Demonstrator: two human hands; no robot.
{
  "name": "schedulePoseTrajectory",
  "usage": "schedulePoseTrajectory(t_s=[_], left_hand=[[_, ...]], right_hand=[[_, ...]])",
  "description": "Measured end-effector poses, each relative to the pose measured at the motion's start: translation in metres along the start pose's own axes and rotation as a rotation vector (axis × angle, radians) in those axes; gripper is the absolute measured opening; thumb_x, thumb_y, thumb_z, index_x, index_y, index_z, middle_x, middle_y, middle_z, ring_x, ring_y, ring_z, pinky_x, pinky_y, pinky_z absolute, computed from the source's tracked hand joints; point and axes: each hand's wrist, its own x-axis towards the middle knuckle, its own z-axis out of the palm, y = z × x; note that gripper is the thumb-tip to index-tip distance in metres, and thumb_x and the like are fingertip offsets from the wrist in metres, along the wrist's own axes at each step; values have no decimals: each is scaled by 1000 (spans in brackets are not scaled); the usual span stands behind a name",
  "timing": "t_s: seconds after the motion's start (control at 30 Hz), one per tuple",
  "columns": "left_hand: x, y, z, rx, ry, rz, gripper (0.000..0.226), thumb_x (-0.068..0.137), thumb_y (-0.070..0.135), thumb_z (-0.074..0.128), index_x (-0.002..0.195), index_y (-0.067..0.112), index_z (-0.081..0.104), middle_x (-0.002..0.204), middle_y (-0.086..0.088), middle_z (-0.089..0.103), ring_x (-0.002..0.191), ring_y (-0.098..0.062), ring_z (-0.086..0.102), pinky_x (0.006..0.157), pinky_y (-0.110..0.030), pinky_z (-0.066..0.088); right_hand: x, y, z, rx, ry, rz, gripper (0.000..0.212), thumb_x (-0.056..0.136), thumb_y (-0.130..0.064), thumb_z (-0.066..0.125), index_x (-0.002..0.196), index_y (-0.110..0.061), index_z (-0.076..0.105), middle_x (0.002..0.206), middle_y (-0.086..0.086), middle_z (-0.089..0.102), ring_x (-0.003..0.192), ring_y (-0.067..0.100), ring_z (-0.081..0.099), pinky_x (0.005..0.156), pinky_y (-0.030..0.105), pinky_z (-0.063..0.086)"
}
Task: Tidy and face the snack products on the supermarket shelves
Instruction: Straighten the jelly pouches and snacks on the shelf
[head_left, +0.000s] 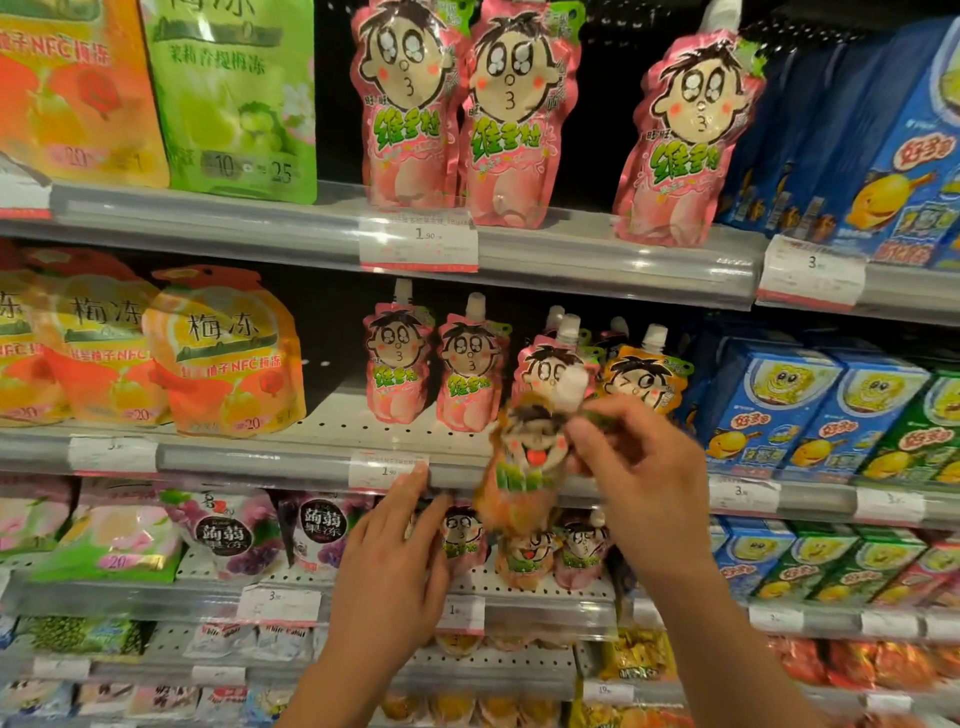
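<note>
My right hand (641, 467) pinches the top of an orange cartoon-face jelly pouch (524, 467), which hangs blurred in front of the middle shelf's edge. My left hand (392, 561) reaches with straight fingers toward the lower shelf, fingertips near the shelf rail (260, 457) and a price tag (387, 470). On the middle shelf stand two pink pouches (434, 369), another pink pouch (550, 364) and an orange pouch (644, 374) behind my right hand. More face pouches (524, 558) stand on the lower shelf, partly hidden by my hands.
Three larger pink pouches (514, 119) stand on the top shelf. Orange and green jelly bags (218, 353) fill the left side. Blue and green snack boxes (826, 410) line the right. Dark jelly bags (317, 530) sit lower left, with more packets on the shelves below.
</note>
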Motion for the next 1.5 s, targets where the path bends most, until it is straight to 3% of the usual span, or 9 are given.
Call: schedulePoseTrajectory(t_s=[0.13, 0.27, 0.4, 0.47, 0.67, 0.83, 1.03, 1.23, 1.5], left_hand=[[7, 4, -5, -78, 128, -36, 34, 90, 32, 52, 115, 20, 72, 142, -2, 54, 121, -25, 56, 91, -42, 52], [5, 13, -8, -244, 180, -130, 16, 92, 23, 55, 98, 24, 70, 105, 13, 58, 88, -4, 55, 68, -16, 42], [13, 18, 4, -257, -180, -314, 38, 99, 30, 60, 137, 31, 56, 87, 15, 70, 62, -1, 61, 53, -21, 46], [22, 23, 12, -261, -230, -381, 45, 100, 31, 59, 143, 26, 50, 74, 10, 67, 55, -4, 59, 49, -23, 42], [44, 32, 39, -216, -258, -519, 16, 95, 29, 61, 102, 17, 56, 74, 6, 64, 65, -13, 62, 61, -36, 56], [44, 28, 51, -226, -212, -584, 25, 91, 33, 68, 111, 20, 62, 72, 7, 66, 67, -12, 64, 56, -29, 50], [36, 26, 52, -138, -231, -457, 14, 92, 39, 70, 97, 38, 57, 66, 12, 67, 63, -4, 63, 49, -26, 47], [20, 19, 47, -121, -106, -340, 13, 91, 20, 70, 87, 30, 65, 90, 14, 50, 73, -8, 53, 49, -23, 39], [-10, -4, 22, -211, -33, -71, 14, 93, 20, 60, 86, 31, 55, 95, 18, 49, 83, -6, 49, 67, -21, 41]], right_hand=[[-26, 24, -18, -140, -166, 31, 17, 89, -23, 75, 87, -39, 71, 69, -9, 69, 59, 14, 65, 56, 37, 55], [-52, 44, -26, -226, -187, 86, 27, 87, -17, 78, 83, -42, 70, 71, -15, 69, 61, 12, 66, 56, 32, 54], [-71, 64, -34, -279, -230, 105, 15, 89, -19, 77, 89, -34, 73, 74, -15, 67, 61, 11, 64, 54, 26, 52], [-76, 66, -38, -290, -256, 113, 14, 90, -20, 76, 89, -33, 73, 72, -13, 66, 59, 13, 62, 53, 20, 47], [-78, 64, -46, -297, -308, 168, 16, 91, -19, 74, 85, -33, 71, 79, -20, 68, 63, 10, 66, 56, 13, 44], [-81, 67, -51, -310, -329, 209, 17, 92, -24, 74, 86, -40, 71, 84, -26, 69, 72, 6, 68, 61, 18, 51], [-82, 70, -47, -307, -335, 223, 19, 92, -25, 74, 85, -42, 70, 81, -25, 69, 70, 6, 68, 61, 15, 49], [-79, 73, -37, -285, -329, 202, 15, 92, -23, 73, 85, -35, 72, 69, -20, 66, 60, 12, 62, 57, 16, 47], [-79, 86, -18, -338, -329, 175, 21, 90, -16, 76, 84, -36, 70, 68, -20, 67, 61, 7, 67, 58, 15, 49]])
